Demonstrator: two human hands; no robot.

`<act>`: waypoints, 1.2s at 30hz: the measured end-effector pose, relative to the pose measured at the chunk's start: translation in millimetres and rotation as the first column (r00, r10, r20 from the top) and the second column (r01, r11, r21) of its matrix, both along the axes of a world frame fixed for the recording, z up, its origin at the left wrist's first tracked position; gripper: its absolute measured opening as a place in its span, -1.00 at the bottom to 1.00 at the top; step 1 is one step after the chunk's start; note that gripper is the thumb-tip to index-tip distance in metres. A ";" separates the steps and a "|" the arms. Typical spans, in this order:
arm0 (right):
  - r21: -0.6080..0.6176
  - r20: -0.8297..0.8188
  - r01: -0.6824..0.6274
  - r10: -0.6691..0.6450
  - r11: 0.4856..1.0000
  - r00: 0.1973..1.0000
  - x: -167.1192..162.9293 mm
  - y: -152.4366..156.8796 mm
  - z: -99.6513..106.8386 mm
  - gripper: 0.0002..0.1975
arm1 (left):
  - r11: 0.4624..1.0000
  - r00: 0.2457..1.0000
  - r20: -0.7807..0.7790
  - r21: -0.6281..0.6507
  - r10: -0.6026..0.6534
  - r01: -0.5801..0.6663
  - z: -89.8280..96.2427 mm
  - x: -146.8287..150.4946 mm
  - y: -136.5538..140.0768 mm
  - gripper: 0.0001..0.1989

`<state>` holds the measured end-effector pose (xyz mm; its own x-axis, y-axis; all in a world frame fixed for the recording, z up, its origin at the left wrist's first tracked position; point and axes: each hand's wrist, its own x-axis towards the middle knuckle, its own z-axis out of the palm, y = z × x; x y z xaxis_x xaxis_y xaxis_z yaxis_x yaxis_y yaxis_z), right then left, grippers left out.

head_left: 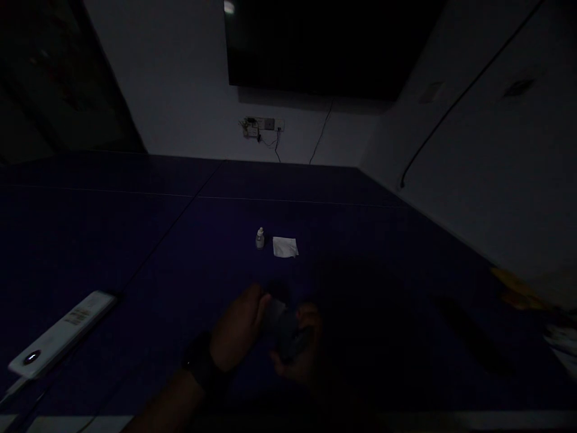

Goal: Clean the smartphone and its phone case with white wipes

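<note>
In the dim light, my left hand (238,329), with a dark watch (201,359) at the wrist, pinches a thin greyish piece (274,310), maybe cloth. The fingers of my right hand (309,346) are curled round a dark grey object (288,337), too dark to name. Both hands are close together, and the greyish piece lies against the dark object. Beyond them on the table stand a small clear bottle with a white cap (260,239) and a flat white tissue (285,247).
A long white device (63,331) with a cable lies at the left on the dark blue table (171,270). Something yellow (518,288) is by the right wall. Wall sockets with wires (264,126) sit below a large black screen (315,48).
</note>
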<state>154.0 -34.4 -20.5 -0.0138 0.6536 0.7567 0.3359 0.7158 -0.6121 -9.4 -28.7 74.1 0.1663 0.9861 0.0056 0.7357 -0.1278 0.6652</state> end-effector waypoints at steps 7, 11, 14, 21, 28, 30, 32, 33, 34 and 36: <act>-0.236 -0.397 -0.198 0.092 0.951 0.913 15.8 29.7 9.6 -0.64 | 0.996 0.921 0.385 -0.051 -0.053 0.078 13.5 -13.7 1.7 -0.64; -0.414 -0.785 -0.497 -0.023 0.762 0.619 22.6 56.9 27.3 -0.56 | 0.889 0.754 0.652 -0.389 0.082 0.240 19.5 -33.2 8.0 -0.45; -0.547 -0.816 -0.621 -0.190 0.562 0.547 31.6 75.4 34.1 -0.57 | 0.862 0.711 0.688 -0.439 0.143 0.252 16.4 -46.5 15.5 -0.49; -0.626 -0.773 -0.671 -0.201 0.398 0.602 35.2 102.6 21.5 -0.75 | 0.846 0.639 0.728 -0.484 0.248 0.223 3.1 -63.3 35.0 -0.43; -0.665 -0.726 -0.644 -0.122 0.378 0.677 21.2 119.7 9.0 -0.70 | 0.905 0.641 0.677 -0.420 0.361 -0.066 -32.1 -57.8 66.1 -0.52; -0.687 -0.695 -0.616 -0.099 0.384 0.712 19.7 122.7 7.9 -0.68 | 0.907 0.643 0.654 -0.387 0.398 -0.169 -47.2 -55.4 76.5 -0.59; -0.707 -0.656 -0.574 -0.078 0.413 0.751 19.2 125.7 6.2 -0.69 | 0.901 0.654 0.626 -0.369 0.424 -0.230 -60.6 -54.9 86.4 -0.66; -0.715 -0.633 -0.547 -0.069 0.435 0.771 19.2 127.5 4.8 -0.70 | 0.898 0.663 0.613 -0.367 0.430 -0.243 -66.1 -55.5 91.0 -0.68; -0.724 -0.605 -0.516 -0.061 0.458 0.794 19.2 129.6 2.9 -0.71 | 0.897 0.675 0.600 -0.368 0.430 -0.244 -70.6 -56.4 95.2 -0.69; -0.740 -0.536 -0.439 -0.053 0.510 0.842 19.2 134.8 -2.4 -0.72 | 0.897 0.705 0.570 -0.372 0.423 -0.237 -77.3 -59.0 102.9 -0.67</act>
<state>173.2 100.4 -22.9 -0.0618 0.9838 -0.1684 -0.2226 -0.1780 -0.9585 -68.3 74.2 -3.2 -0.1201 0.9558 -0.2685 0.1042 0.2811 0.9540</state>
